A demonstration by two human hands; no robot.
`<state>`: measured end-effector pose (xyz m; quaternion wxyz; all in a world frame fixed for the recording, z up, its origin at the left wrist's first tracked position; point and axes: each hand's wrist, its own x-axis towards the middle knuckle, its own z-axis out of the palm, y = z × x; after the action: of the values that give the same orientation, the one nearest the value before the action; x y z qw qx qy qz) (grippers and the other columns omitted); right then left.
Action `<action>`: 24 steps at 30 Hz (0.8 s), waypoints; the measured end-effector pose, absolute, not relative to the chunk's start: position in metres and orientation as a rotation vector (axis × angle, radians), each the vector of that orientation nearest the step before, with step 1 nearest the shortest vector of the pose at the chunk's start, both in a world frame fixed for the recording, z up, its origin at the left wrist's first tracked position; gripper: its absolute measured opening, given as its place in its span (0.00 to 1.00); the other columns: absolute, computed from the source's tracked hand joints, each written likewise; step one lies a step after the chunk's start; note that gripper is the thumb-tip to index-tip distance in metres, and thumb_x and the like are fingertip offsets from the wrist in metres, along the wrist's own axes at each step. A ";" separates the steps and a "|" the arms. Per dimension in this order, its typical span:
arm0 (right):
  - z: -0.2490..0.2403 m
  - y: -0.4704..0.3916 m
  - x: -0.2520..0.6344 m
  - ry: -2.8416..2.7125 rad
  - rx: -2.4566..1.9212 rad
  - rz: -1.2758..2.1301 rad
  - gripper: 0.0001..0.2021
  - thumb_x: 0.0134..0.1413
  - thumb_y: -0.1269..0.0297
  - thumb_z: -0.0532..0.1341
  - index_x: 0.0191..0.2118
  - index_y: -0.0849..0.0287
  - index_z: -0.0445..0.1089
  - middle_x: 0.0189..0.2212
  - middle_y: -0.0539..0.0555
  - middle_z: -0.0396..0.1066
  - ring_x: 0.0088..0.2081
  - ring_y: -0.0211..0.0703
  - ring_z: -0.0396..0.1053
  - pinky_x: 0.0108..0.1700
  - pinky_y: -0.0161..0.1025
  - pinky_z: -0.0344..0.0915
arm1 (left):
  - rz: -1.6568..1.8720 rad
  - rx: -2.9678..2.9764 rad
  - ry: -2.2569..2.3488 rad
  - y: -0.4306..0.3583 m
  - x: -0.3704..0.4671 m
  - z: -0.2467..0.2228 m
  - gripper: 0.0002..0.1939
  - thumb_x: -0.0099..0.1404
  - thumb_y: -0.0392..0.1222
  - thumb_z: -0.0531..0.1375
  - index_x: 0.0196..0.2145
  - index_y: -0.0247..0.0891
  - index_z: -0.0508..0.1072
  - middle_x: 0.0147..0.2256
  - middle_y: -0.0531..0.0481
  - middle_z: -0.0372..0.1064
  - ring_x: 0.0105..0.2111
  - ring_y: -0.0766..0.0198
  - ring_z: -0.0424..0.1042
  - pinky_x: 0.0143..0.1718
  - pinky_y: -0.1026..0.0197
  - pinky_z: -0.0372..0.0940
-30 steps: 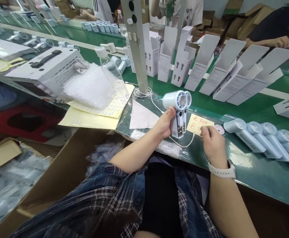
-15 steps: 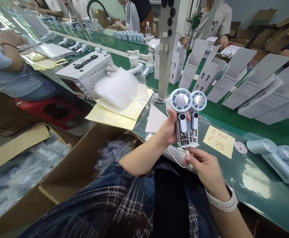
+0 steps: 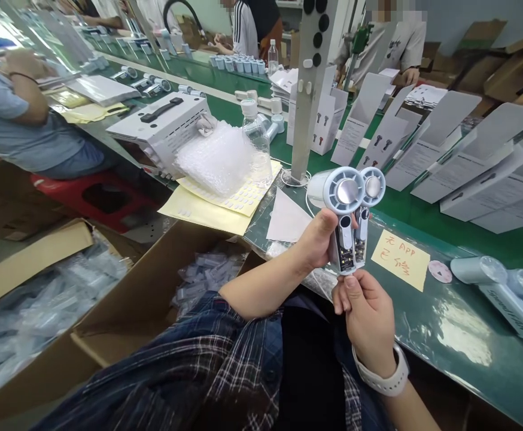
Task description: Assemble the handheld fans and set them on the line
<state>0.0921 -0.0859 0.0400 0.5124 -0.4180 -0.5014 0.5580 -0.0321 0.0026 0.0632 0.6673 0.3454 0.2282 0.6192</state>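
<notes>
Two light blue handheld fans stand side by side in my left hand [image 3: 319, 239], whose fingers wrap round their handles. The nearer fan [image 3: 346, 190] has a round silver centre and an open handle with a circuit board showing; the other fan [image 3: 373, 187] is partly behind it. My right hand [image 3: 369, 311] is pinched at the bottom end of the nearer handle. A white cable [image 3: 309, 206] runs behind the fans; what the right fingertips hold is hidden. A yellow note [image 3: 403, 257] with red writing lies to the right.
White open boxes [image 3: 427, 143] line the back right. More blue fans [image 3: 479, 269] lie at the right. Bubble wrap [image 3: 214, 158] and yellow sheets [image 3: 203, 206] are left of the metal post [image 3: 309, 108]. Cardboard boxes [image 3: 149, 287] stand lower left. Other people sit around the line.
Both fans have moved slightly right and down in the view and turned a little. My right hand has moved up against the nearer handle's bottom end, and the cable end is now hidden.
</notes>
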 end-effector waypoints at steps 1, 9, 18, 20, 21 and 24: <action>0.041 -0.086 0.093 -1.265 -1.019 1.307 0.21 0.71 0.49 0.61 0.28 0.55 0.64 0.19 0.45 0.61 0.21 0.38 0.64 0.28 0.37 0.62 | 1.389 0.780 0.515 0.002 -0.031 0.063 0.45 0.37 0.88 0.65 0.26 0.38 0.70 0.47 0.39 0.79 0.49 0.44 0.77 0.43 0.51 0.72; 0.047 -0.083 0.107 -1.678 -1.034 0.914 0.18 0.72 0.53 0.58 0.30 0.55 0.71 0.29 0.52 0.72 0.34 0.45 0.72 0.36 0.39 0.66 | 1.388 0.723 0.344 -0.001 -0.030 0.070 0.45 0.42 0.89 0.62 0.25 0.40 0.65 0.46 0.41 0.78 0.54 0.43 0.76 0.47 0.49 0.75; 0.039 -0.085 0.099 -1.361 -1.084 1.123 0.19 0.72 0.53 0.61 0.28 0.55 0.68 0.19 0.47 0.65 0.25 0.40 0.65 0.31 0.38 0.62 | 1.395 0.811 0.391 -0.001 -0.042 0.065 0.48 0.35 0.94 0.57 0.21 0.40 0.60 0.44 0.40 0.78 0.55 0.39 0.75 0.48 0.45 0.75; 0.032 -0.086 0.095 -1.242 -1.040 1.223 0.20 0.72 0.52 0.62 0.28 0.55 0.66 0.18 0.46 0.62 0.24 0.40 0.65 0.31 0.37 0.62 | 1.415 0.859 0.408 -0.002 -0.040 0.055 0.49 0.33 0.95 0.56 0.20 0.41 0.62 0.41 0.39 0.78 0.53 0.39 0.76 0.46 0.45 0.75; 0.029 -0.086 0.093 -1.197 -1.030 1.253 0.20 0.72 0.51 0.62 0.28 0.55 0.65 0.17 0.46 0.61 0.24 0.40 0.65 0.30 0.38 0.62 | 1.420 0.870 0.418 -0.002 -0.038 0.050 0.49 0.32 0.95 0.55 0.21 0.41 0.63 0.40 0.39 0.78 0.52 0.39 0.76 0.45 0.46 0.75; 0.027 -0.085 0.090 -1.218 -1.079 1.248 0.19 0.72 0.49 0.60 0.31 0.55 0.67 0.20 0.47 0.64 0.25 0.41 0.66 0.31 0.38 0.64 | 1.432 0.901 0.432 -0.005 -0.033 0.044 0.50 0.31 0.96 0.54 0.22 0.41 0.65 0.41 0.38 0.79 0.52 0.39 0.77 0.44 0.46 0.75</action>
<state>0.0900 -0.0849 0.0274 0.5190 -0.4497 -0.5078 0.5201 -0.0335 -0.0049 0.0435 0.6423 0.3956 0.1895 0.6285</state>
